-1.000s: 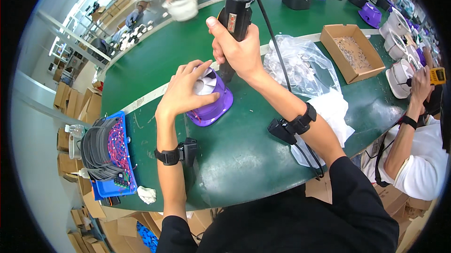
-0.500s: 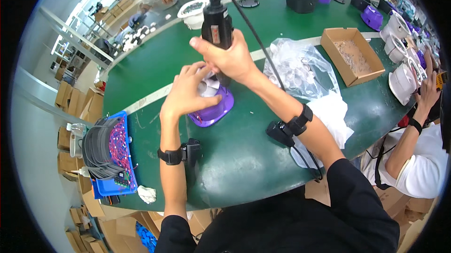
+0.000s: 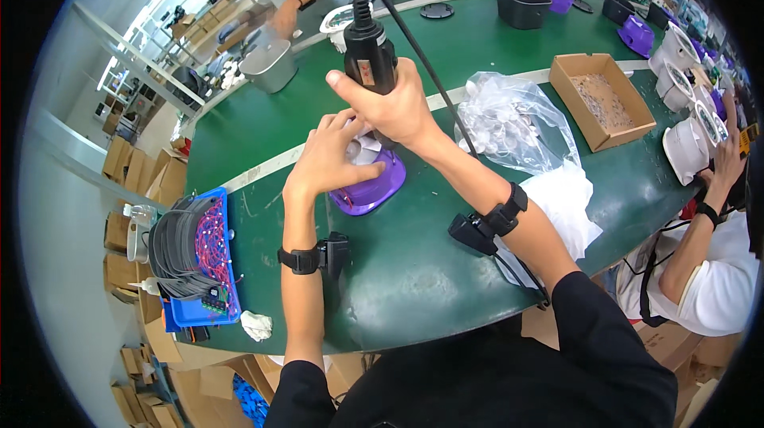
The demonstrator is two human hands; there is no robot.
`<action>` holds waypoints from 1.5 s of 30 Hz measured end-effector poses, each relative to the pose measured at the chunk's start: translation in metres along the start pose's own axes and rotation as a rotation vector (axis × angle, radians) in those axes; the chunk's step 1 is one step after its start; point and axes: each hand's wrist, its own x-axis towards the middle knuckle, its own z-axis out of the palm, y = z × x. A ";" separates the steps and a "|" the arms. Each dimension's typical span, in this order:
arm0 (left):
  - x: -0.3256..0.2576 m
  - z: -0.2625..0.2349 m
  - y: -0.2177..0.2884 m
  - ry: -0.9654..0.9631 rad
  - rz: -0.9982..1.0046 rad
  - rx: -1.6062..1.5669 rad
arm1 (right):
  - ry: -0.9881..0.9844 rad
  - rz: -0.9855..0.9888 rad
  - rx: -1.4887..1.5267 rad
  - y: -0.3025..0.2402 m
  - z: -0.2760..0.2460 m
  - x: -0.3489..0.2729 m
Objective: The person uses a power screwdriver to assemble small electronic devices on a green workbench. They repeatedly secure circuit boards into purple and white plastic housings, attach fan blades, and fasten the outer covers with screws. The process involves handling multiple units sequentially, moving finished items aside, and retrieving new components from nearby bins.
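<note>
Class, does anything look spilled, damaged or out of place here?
Mildly: a crumpled white cloth lies loose near the table edge, beside the blue tray, looking discarded. No clear damage stands out.

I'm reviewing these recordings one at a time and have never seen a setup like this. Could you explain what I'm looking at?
There is no machine arm here: these are a person's own bare hands. The view comes from a wide fisheye camera worn on the head, looking down, so straight edges bend near the rim. The left hand holds a purple housing. The right hand grips a black corded tool, its lower end pointing down toward the housing; whether it touches is hidden. On the green table lie a blue tray with grey cables, a clear bag of white parts, and an open cardboard box of small pieces.
</note>
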 end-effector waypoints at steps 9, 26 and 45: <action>-0.009 -0.004 0.020 0.080 0.071 0.188 | 0.126 0.009 -0.278 -0.006 -0.009 0.008; -0.015 0.009 0.079 0.361 0.072 0.196 | 0.165 0.370 0.055 -0.052 -0.173 -0.005; 0.070 -0.001 -0.053 0.147 -0.280 0.002 | -0.246 0.116 -1.426 -0.050 -0.187 -0.096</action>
